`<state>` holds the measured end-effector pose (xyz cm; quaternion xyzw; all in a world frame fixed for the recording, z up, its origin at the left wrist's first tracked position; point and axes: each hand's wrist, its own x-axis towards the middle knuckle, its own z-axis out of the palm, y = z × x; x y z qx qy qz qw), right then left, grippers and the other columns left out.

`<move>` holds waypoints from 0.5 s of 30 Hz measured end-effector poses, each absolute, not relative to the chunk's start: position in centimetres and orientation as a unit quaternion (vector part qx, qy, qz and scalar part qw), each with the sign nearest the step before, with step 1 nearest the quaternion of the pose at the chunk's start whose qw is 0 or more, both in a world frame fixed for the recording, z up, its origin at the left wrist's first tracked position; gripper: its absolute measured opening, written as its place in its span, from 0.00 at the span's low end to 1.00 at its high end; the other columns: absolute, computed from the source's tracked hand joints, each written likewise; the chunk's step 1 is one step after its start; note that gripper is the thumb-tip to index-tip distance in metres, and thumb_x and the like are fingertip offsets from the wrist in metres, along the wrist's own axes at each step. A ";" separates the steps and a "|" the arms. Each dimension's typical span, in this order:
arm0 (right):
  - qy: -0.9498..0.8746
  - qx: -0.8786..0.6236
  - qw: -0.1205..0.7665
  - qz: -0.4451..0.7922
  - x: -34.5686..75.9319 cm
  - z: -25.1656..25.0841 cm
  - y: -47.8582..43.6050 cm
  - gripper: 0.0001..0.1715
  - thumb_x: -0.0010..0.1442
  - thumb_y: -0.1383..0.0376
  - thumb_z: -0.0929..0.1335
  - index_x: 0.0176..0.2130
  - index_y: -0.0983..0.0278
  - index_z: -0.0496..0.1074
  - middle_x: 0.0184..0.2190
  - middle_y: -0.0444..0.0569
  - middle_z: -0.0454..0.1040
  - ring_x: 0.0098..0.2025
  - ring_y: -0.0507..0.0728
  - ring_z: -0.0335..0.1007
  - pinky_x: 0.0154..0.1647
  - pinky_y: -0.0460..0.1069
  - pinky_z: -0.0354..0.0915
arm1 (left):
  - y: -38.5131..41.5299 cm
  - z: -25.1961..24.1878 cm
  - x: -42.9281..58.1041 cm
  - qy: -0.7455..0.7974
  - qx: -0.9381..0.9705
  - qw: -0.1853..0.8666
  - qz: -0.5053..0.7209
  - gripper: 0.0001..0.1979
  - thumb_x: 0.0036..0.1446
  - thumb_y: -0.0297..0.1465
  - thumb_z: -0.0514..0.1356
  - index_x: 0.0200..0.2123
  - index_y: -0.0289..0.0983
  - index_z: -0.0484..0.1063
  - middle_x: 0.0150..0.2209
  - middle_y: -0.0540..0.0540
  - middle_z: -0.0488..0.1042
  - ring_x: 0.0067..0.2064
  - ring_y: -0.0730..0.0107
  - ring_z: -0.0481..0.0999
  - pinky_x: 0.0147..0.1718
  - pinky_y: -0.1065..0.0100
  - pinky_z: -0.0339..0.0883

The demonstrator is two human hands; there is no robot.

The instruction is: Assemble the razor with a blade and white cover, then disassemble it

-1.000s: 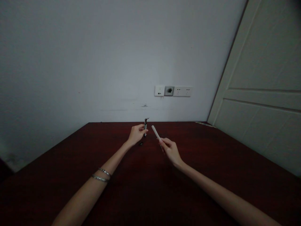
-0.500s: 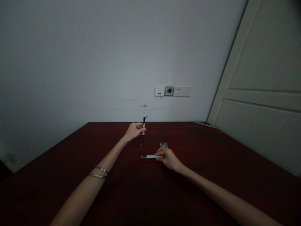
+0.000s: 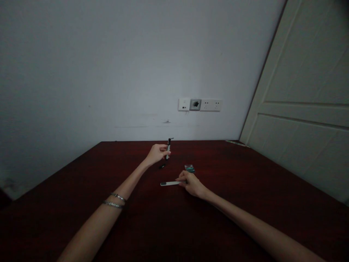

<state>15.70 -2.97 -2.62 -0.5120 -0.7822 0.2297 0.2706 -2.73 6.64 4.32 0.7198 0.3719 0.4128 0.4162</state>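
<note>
My left hand (image 3: 156, 154) is raised over the dark red table (image 3: 81, 189) and pinches a small black pen-like piece (image 3: 168, 144) upright. My right hand (image 3: 191, 183) rests low on the table with its fingers closed on the right end of a slim white stick (image 3: 169, 183), which lies flat and points left. A small dark cap (image 3: 162, 166) lies on the table below my left hand. A little teal packet (image 3: 189, 168) sits just behind my right hand.
A white wall with a row of sockets (image 3: 200, 105) stands behind the table's far edge. A pale door (image 3: 305, 109) leans in at the right. Two bangles (image 3: 116, 201) circle my left forearm.
A second ago my right hand held the white stick up in the air; it has brought it down flat onto the table and slid it slightly left. My left hand stays raised.
</note>
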 end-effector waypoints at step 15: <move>-0.836 -0.473 0.245 0.129 15.8 -3.9 -3.1 0.16 0.56 0.72 0.63 0.42 0.62 0.75 0.38 0.52 0.68 0.43 0.57 0.62 0.45 0.51 0.59 | 7.0 3.2 -2.4 0.370 0.713 0.431 0.410 0.06 0.44 0.26 0.61 0.29 0.32 0.71 0.26 0.46 0.75 0.26 0.70 0.75 0.23 0.72 0.67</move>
